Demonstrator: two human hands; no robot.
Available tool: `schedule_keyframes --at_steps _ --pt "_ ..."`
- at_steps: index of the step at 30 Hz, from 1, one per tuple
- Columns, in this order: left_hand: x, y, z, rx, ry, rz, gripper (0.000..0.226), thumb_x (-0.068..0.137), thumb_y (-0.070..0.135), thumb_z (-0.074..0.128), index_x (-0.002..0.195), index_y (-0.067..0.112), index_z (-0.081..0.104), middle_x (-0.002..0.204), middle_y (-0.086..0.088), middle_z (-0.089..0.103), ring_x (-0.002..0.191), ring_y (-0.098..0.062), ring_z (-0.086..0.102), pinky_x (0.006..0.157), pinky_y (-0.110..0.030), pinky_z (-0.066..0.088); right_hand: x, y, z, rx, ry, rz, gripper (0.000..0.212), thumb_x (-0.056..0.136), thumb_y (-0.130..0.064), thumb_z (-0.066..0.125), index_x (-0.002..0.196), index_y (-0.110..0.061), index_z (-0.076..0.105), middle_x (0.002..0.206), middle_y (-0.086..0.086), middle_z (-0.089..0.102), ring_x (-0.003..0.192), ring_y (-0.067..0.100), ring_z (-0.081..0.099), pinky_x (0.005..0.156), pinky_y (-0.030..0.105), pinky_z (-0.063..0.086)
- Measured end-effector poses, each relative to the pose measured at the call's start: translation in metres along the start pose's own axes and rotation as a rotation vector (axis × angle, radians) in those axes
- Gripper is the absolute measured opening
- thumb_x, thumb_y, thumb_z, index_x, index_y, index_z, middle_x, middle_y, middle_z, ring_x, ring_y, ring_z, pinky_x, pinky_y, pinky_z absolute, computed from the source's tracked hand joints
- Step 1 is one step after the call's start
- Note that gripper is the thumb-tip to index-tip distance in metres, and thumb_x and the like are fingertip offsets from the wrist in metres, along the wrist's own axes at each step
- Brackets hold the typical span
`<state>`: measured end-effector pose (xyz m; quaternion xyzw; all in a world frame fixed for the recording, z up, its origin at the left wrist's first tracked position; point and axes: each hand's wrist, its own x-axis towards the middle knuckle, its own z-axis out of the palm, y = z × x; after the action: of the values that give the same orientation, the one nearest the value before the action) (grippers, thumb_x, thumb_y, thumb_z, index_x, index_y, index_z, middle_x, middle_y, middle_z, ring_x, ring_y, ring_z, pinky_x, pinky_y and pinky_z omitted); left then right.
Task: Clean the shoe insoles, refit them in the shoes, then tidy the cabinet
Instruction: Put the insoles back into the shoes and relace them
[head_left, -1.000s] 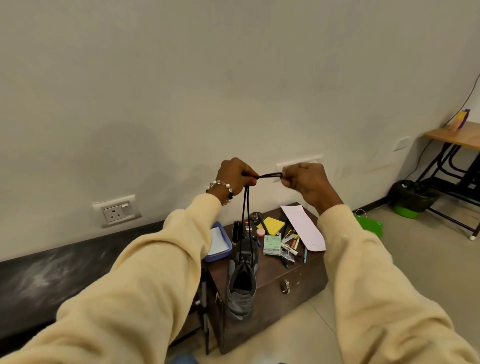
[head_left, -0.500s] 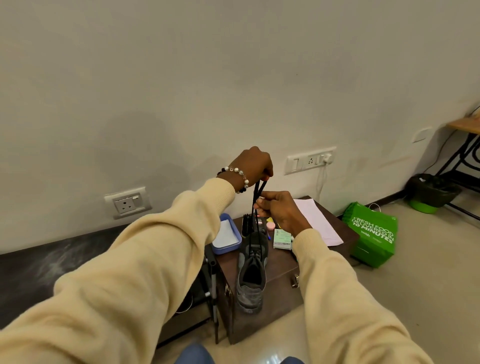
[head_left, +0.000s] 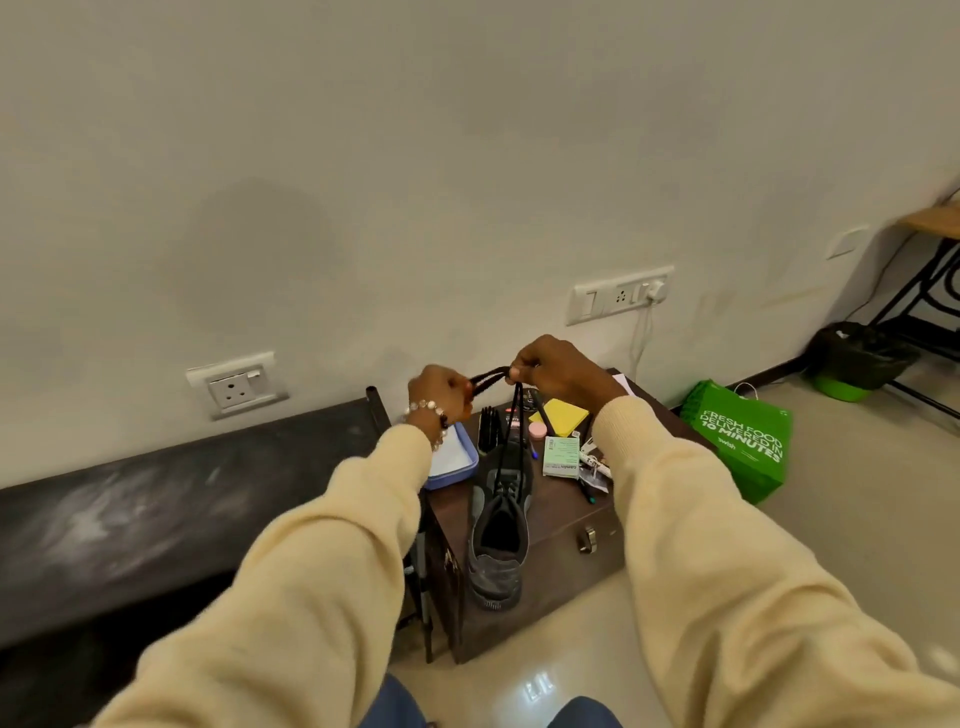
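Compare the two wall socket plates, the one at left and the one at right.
The left socket plate is squarish, sits lower on the wall and has nothing plugged in. The right socket plate is long and narrow, sits higher and carries a white plug with a cable hanging down. Both are pale and wall-mounted.

Grey shoe (head_left: 500, 540), black laces (head_left: 506, 441), green bag (head_left: 743, 441), yellow notepad (head_left: 563, 415)
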<state>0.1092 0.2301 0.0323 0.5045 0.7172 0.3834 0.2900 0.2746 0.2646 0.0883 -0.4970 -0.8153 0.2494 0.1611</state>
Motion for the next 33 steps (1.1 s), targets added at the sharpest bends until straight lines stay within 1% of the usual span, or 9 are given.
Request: schedule_keyframes --at_steps 5,8,11,13,16,19,24,27,33 --pt "-0.024 -0.009 0.055 -0.695 -0.247 -0.246 0.028 0.096 0.005 0.040 0.077 0.013 0.060 0.093 -0.010 0.064 0.083 -0.020 0.058 0.072 -0.027 0.044 0.014 -0.003 0.003 -0.125 -0.038 -0.002 0.018 0.092 -0.014 0.058 0.097 -0.002 0.070 0.102 0.016 0.069 0.091 0.025 0.061 0.073 0.027 0.041" --pt "-0.026 -0.006 0.067 -0.858 -0.384 -0.222 0.023 0.097 0.007 0.036 0.093 0.008 0.058 0.099 -0.013 0.069 0.079 -0.017 0.068 0.066 -0.024 0.053 0.018 0.005 -0.002 -0.161 -0.017 0.007 0.018 0.093 -0.013 0.056 0.094 -0.003 0.071 0.098 0.013 0.070 0.089 0.025 0.061 0.070 0.024 0.038" --pt "-0.013 -0.012 0.071 -0.877 -0.300 -0.184 0.020 0.097 -0.003 0.043 0.083 0.006 0.055 0.070 -0.009 0.069 0.058 -0.016 0.067 0.061 -0.027 0.057 0.016 0.026 -0.006 -0.084 0.028 0.057 0.018 0.093 -0.014 0.056 0.088 -0.007 0.072 0.084 0.005 0.065 0.079 0.018 0.056 0.061 0.023 0.037" --pt "-0.004 -0.015 0.068 -0.718 -0.264 -0.100 0.020 0.094 -0.005 0.051 0.078 0.007 0.056 0.060 -0.004 0.067 0.053 -0.013 0.064 0.065 -0.031 0.054 0.012 0.045 0.002 0.100 0.104 0.139 0.019 0.093 -0.014 0.057 0.079 -0.011 0.070 0.077 0.002 0.062 0.077 0.017 0.055 0.063 0.023 0.038" --pt "0.011 -0.011 0.052 -0.142 -0.245 0.137 0.007 0.088 0.000 0.062 0.087 0.006 0.065 0.077 -0.006 0.070 0.069 -0.013 0.065 0.074 -0.025 0.049 -0.008 0.072 0.034 0.569 0.182 0.369 0.023 0.095 -0.012 0.050 0.076 -0.015 0.063 0.080 0.004 0.063 0.069 0.017 0.057 0.054 0.024 0.035" --pt "0.019 0.004 0.041 0.452 -0.292 0.423 0.016 0.084 0.008 0.065 0.099 0.012 0.071 0.097 -0.010 0.071 0.091 -0.024 0.066 0.086 -0.030 0.050 -0.028 0.085 0.078 0.936 0.112 0.563 0.022 0.098 -0.014 0.045 0.081 -0.017 0.060 0.089 0.003 0.065 0.055 0.011 0.059 0.047 0.021 0.027" --pt "0.013 0.031 0.045 1.033 -0.360 0.656 0.022 0.086 0.016 0.060 0.105 0.013 0.070 0.107 -0.015 0.063 0.097 -0.035 0.060 0.078 -0.032 0.045 -0.026 0.078 0.131 1.262 -0.050 0.599 0.017 0.099 -0.011 0.043 0.086 -0.014 0.054 0.099 0.003 0.067 0.043 0.010 0.060 0.029 0.014 0.018" --pt "0.017 0.029 0.041 1.060 -0.356 0.646 0.023 0.085 0.015 0.062 0.106 0.014 0.071 0.110 -0.016 0.061 0.099 -0.036 0.060 0.077 -0.030 0.043 -0.018 0.074 0.138 1.257 -0.132 0.548 0.023 0.099 -0.010 0.039 0.080 -0.015 0.052 0.106 0.005 0.069 0.045 0.013 0.059 0.030 0.015 0.018" --pt "0.024 -0.017 0.033 0.754 -0.182 0.389 0.021 0.087 0.009 0.062 0.104 0.014 0.072 0.097 -0.011 0.070 0.091 -0.029 0.065 0.079 -0.029 0.047 -0.006 0.080 0.128 0.876 -0.099 0.435 0.022 0.099 -0.014 0.046 0.081 -0.012 0.058 0.084 0.008 0.067 0.049 0.009 0.041 0.033 0.015 0.023"
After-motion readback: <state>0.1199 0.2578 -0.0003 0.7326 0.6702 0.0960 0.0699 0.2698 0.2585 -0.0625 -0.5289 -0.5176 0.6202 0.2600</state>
